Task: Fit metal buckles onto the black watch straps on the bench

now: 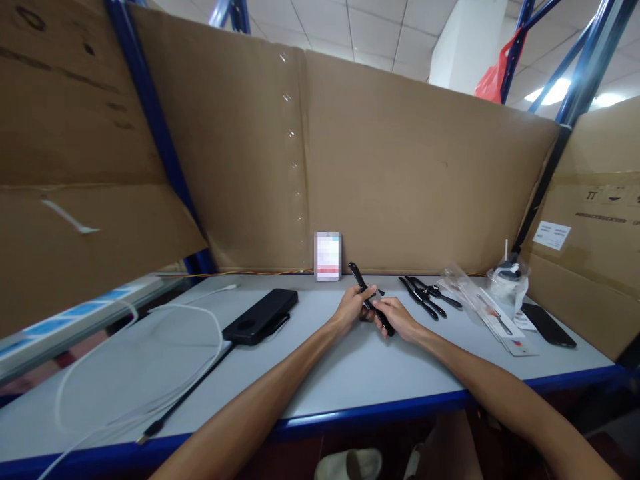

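Both my hands meet over the middle of the grey table (350, 373). My left hand (353, 308) and my right hand (399, 318) are both closed round a long black tool (369, 298) that looks like a clip or pliers. It slants from upper left down to lower right between them. Its far end sticks up past my left fingers. Just right of my hands, several similar black tools (429, 296) lie on the table.
A black power bank (261, 315) with a black cable and white cables (150, 360) lies at left. A small card (328, 256) leans on the cardboard wall (380, 167). At right are clear packets (487, 310), a bagged object (508, 275) and a dark phone (548, 325).
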`<act>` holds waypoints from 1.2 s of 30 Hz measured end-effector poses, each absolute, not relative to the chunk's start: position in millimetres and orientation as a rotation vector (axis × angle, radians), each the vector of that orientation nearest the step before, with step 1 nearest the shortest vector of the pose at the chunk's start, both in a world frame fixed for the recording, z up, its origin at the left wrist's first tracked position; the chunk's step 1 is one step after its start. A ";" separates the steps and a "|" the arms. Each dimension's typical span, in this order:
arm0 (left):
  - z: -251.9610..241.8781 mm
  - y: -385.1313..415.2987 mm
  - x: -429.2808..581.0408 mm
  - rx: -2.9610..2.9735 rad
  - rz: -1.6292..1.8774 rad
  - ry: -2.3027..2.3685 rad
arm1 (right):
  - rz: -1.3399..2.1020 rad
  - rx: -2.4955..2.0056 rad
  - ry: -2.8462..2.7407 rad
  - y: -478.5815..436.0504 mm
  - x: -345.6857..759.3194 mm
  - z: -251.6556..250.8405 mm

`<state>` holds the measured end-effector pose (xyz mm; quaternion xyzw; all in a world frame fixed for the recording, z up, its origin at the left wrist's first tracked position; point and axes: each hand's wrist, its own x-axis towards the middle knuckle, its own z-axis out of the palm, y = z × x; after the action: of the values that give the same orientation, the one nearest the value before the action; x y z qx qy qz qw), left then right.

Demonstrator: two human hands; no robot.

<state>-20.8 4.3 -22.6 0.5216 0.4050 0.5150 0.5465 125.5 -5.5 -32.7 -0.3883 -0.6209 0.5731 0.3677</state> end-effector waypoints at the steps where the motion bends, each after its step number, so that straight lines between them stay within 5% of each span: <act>1: -22.2 4.0 -20.7 1.244 1.222 0.956 | 1.478 -0.991 -1.591 -5.4 125.5 -33.2; 36: -18.1 2.2 -18.3 1.299 1.358 1.012 | 1.428 -1.056 -1.489 -13.8 117.4 -25.2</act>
<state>-18.3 2.2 -18.1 0.5332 0.4152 0.5574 0.4824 117.4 -13.8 -25.2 -0.4174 -0.5888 0.5645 0.4005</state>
